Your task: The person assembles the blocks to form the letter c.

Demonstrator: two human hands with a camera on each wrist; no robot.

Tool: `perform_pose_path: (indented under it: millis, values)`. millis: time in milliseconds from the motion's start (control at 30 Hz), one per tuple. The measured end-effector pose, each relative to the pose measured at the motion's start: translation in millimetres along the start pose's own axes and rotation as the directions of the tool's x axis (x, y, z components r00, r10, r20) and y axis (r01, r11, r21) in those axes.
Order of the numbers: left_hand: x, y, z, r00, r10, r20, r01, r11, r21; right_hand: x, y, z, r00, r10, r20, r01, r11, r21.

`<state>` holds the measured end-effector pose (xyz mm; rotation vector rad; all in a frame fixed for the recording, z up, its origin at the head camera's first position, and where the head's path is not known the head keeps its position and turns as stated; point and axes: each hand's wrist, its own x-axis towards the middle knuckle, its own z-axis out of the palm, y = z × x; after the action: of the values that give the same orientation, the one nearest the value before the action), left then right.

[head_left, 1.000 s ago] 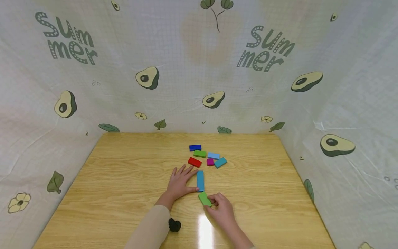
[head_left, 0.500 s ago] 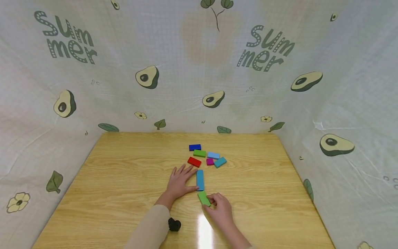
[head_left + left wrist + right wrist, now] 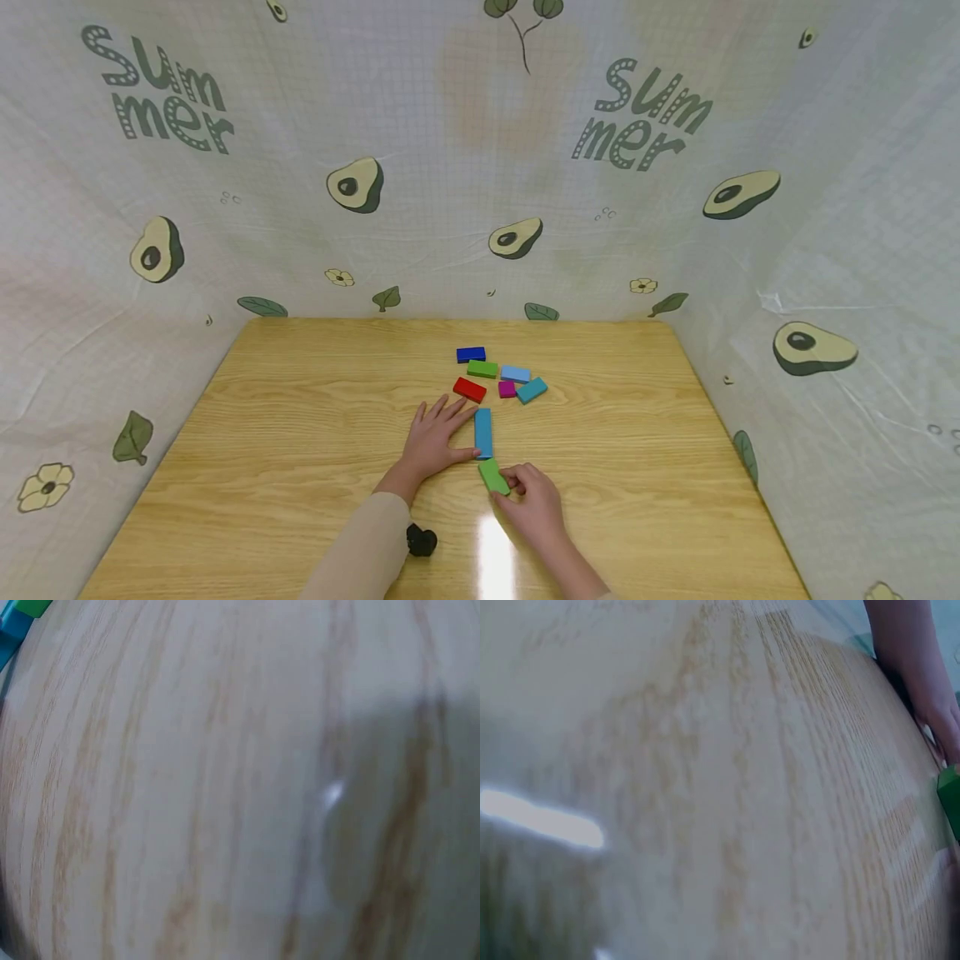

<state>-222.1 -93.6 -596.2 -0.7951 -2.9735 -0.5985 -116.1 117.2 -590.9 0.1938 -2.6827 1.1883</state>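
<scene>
Green block [image 3: 492,477] sits at the near end of the long blue block [image 3: 483,435], pinched in the right hand [image 3: 536,503]. Beside the long blue block's left side, the left hand [image 3: 432,443] lies spread, thumb and forefinger at its edge.

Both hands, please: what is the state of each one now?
Left hand: open, fingers spread, thumb at the long blue block.
Right hand: holding the light green block between thumb and fingers.

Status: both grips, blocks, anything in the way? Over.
Left grip spread at long blue block. Right grip pinching nearest green block by blue's near end; contact unclear. Nothing seen between; red block just beyond left grip.
</scene>
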Motion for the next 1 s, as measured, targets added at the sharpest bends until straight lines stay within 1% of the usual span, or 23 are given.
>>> perform_pose_path:
  millis: [133,333,600,800,1000]
  values:
    - [0.8,-0.8,0.9,1.000,0.009,-0.013,-0.009,1.000,0.007,0.1,1.2,-0.4,1.000,-0.016,-0.005,0.016,1.000,0.012]
    - [1.1,-3.2,4.3,0.998,0.034,-0.050,-0.034,0.999,0.005,0.9,3.4,-0.4,1.000,-0.011,0.002,0.011,1.000,0.029]
    - [1.0,-2.2,2.8,0.999,0.014,-0.031,-0.013,1.000,0.010,0.7,4.8,-1.6,1.000,-0.010,0.012,0.009,0.999,0.041]
    - [0.8,-4.8,7.9,0.999,0.016,-0.041,-0.015,1.000,0.026,0.2,4.1,-3.3,1.000,-0.004,0.018,0.003,0.998,0.069]
    - [1.5,-5.6,10.2,1.000,0.000,-0.020,0.001,1.000,0.022,-1.2,1.8,-5.6,0.999,0.017,0.027,-0.019,0.996,0.085]
